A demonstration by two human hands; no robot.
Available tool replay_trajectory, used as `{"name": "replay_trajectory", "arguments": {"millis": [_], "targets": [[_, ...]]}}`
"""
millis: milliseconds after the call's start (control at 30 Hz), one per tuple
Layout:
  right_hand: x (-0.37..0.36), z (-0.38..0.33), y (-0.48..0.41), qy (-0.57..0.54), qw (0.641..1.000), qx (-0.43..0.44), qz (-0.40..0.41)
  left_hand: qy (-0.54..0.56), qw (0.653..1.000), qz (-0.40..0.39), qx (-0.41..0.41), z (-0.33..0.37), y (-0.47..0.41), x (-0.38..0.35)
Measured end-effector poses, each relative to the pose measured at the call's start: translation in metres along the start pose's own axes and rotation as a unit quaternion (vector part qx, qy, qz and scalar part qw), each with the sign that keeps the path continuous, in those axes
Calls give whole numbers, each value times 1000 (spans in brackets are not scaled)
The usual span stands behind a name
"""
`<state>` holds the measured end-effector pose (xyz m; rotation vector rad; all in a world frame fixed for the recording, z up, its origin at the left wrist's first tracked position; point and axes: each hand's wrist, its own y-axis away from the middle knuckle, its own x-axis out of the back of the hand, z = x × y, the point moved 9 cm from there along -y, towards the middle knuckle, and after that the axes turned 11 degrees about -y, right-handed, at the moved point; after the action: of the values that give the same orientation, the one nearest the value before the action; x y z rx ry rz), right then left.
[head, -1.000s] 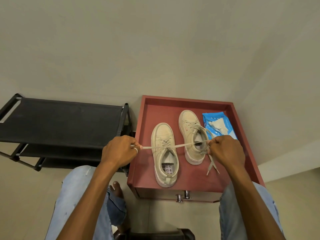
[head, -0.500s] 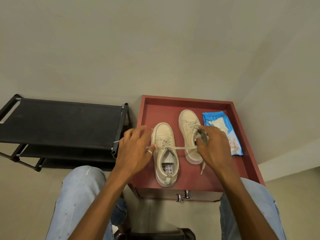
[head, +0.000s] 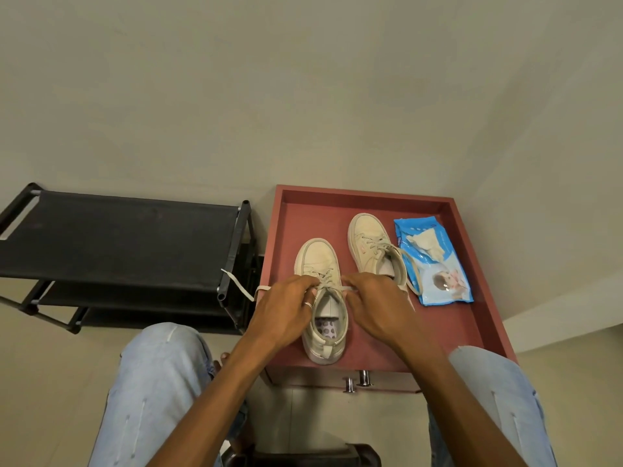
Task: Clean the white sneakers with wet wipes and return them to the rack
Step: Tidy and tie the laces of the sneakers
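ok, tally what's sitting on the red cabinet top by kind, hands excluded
Sneakers: 2 (left sneaker, right sneaker)
Wet wipes pack: 1
Total: 3

Home, entryway-type corner.
Black fabric-shelf shoe rack (head: 118, 237) against a plain painted wall (head: 303, 96), red cabinet (head: 364, 197) with drawer knobs (head: 357, 380) beside it, baby-wipes pack (head: 438, 264) on top, skirting board (head: 566, 326) at right.
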<state>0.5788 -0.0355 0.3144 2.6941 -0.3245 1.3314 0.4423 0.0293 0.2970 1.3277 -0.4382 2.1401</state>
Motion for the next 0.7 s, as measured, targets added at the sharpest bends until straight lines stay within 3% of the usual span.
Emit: {"name": "replay_trajectory", "arguments": {"millis": [333, 700], "targets": [[-4, -1, -12, -1, 999, 54, -7, 0, 999, 45, 7, -7, -4, 8], [-2, 6, -13, 25, 1000, -1, 12, -29, 998, 56, -8, -1, -2, 13]]}}
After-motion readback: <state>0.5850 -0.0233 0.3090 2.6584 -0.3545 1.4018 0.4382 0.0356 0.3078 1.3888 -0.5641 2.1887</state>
